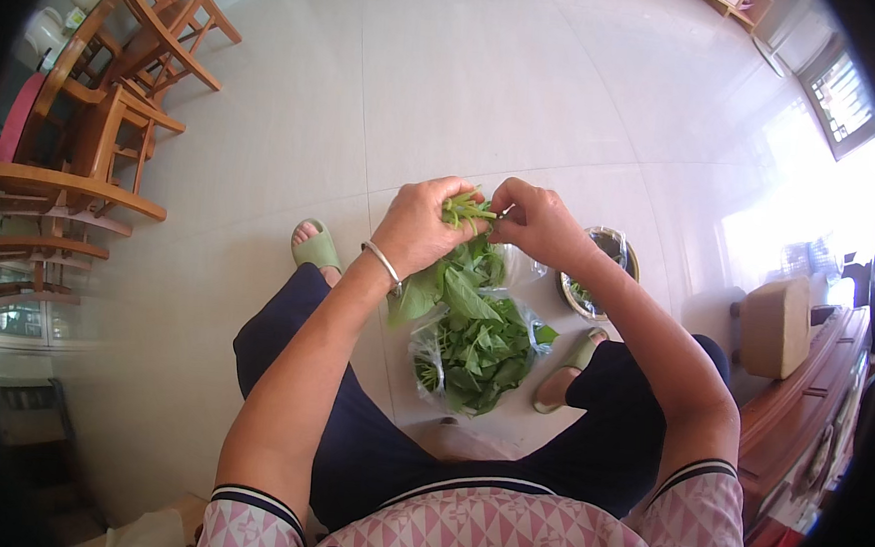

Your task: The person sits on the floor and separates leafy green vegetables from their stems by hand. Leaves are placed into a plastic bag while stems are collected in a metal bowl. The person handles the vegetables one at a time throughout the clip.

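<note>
My left hand, with a bangle at its wrist, grips a bunch of leafy green vegetables. Cut or bare stems point toward my right hand, and broad leaves hang below the palm. At the stem ends, the fingertips of my right hand pinch one stem; a small dark spot shows there, too small to identify. Beneath the hands, on the floor between my feet, a clear plastic bag lies open around a heap of leafy greens. More clear plastic shows just beyond it, partly hidden by the hands.
A round bin with a clear liner and some greens inside stands beyond my right foot. Wooden chairs and a table edge are at the left. A tan stool-like block and dark red wooden furniture are at the right. Pale tiles cover the floor.
</note>
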`<state>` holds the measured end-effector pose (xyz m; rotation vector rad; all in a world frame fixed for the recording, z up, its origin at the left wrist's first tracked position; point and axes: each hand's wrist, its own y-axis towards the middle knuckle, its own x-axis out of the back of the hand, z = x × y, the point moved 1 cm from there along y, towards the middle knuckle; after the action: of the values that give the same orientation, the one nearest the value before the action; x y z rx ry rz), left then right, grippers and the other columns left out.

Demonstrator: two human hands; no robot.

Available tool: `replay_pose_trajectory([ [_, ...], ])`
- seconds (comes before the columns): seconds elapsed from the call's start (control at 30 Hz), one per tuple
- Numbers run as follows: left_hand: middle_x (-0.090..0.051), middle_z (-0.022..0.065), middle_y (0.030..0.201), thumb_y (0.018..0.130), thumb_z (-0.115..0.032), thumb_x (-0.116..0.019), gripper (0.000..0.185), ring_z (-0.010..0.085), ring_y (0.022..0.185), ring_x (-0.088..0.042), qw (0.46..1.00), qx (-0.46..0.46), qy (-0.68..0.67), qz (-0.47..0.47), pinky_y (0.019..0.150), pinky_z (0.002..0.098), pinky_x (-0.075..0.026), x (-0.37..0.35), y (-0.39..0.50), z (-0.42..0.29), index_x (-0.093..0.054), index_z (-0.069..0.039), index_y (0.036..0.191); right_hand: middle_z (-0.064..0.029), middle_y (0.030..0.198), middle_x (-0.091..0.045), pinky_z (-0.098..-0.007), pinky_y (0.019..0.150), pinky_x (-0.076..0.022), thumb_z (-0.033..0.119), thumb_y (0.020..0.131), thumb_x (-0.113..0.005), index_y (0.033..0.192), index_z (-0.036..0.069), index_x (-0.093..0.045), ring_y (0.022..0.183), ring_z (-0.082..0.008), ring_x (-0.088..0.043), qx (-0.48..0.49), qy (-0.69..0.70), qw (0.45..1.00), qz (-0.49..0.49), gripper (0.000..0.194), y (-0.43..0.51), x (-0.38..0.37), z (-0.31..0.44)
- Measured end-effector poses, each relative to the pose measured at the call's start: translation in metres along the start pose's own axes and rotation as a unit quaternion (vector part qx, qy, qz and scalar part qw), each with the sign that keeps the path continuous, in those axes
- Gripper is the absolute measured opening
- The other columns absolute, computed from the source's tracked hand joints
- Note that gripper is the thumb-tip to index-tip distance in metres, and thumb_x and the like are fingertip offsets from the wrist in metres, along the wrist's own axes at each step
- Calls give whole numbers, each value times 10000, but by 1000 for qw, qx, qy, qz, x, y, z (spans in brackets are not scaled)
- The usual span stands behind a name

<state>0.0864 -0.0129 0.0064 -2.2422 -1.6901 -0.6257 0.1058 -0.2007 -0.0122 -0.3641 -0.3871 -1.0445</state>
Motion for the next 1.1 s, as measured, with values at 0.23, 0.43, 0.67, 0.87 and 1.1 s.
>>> replay_pose_trajectory([
  [0.23,-679,72,797,765,-92,-716,214,103,738,-629,1000,12,5,18,687,261,-508,-4,1,-4,-659,6,946,-114,993,-633,-284,737,-522,122,815,-654,1044,-41,-569,841,-169,-650,-88,243,965,36,294,-25,20,26],
  [0.43,-674,99,738,766,-99,-718,168,103,658,-618,997,15,70,-35,619,264,-496,-4,1,-3,-665,2,890,-93,921,-650,-278,722,-519,133,843,-631,1077,-52,-573,799,-153,-648,-116,259,958,34,304,-22,26,16],
  [0.67,-671,121,759,766,-122,-732,184,176,668,-650,993,-64,97,-35,624,287,-506,-12,0,-5,-661,10,872,-146,762,-665,-334,633,-522,98,787,-574,895,1,-642,634,-239,-650,49,-63,995,-57,160,-22,13,20],
  [0.87,-669,128,780,755,-119,-741,195,205,662,-648,993,-72,92,-31,613,298,-501,-16,0,-5,-658,15,871,-186,762,-645,-381,649,-515,107,752,-568,843,3,-632,647,-326,-632,136,-147,974,-108,152,-23,8,25],
  [1.1,-645,116,752,755,-81,-728,156,211,652,-634,990,-107,59,-71,591,302,-483,-15,-2,-13,-641,22,834,-91,652,-621,-293,548,-492,126,796,-585,849,-2,-631,571,-139,-614,-13,71,996,-58,147,-24,12,27],
])
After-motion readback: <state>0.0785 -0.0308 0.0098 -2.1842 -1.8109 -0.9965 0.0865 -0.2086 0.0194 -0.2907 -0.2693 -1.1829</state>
